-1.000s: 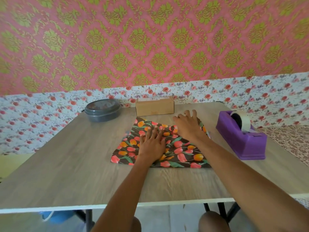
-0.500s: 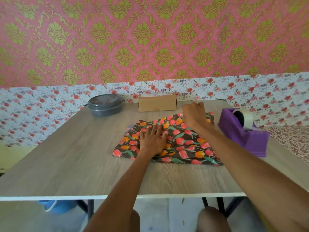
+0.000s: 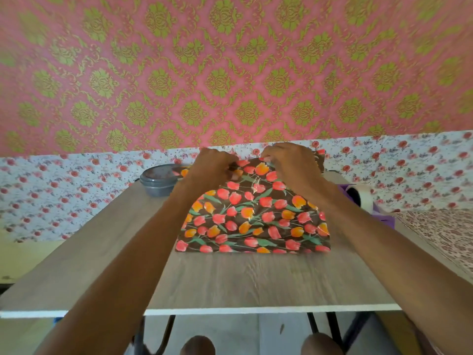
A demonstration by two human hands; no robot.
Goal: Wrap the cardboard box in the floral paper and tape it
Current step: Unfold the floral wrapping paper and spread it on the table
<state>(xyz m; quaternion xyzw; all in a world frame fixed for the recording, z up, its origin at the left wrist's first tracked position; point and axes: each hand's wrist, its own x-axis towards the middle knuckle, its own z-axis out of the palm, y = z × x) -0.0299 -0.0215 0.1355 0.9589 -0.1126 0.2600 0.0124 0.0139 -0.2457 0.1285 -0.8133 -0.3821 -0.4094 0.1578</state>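
My two bare arms reach across a wood-grain counter (image 3: 230,278). The paper (image 3: 256,216), dark with red and orange tulips, lies mid-counter. Its near edge rests flat on the surface and its far edge stands raised. My left hand (image 3: 212,166) and right hand (image 3: 290,163) are side by side, a little apart. Each has its fingers curled, pinching that raised far edge. A grey lidded bowl (image 3: 157,184) sits at the far left, just beside the paper's corner. A purple tape dispenser (image 3: 358,198) sits at the right, partly hidden by my right forearm.
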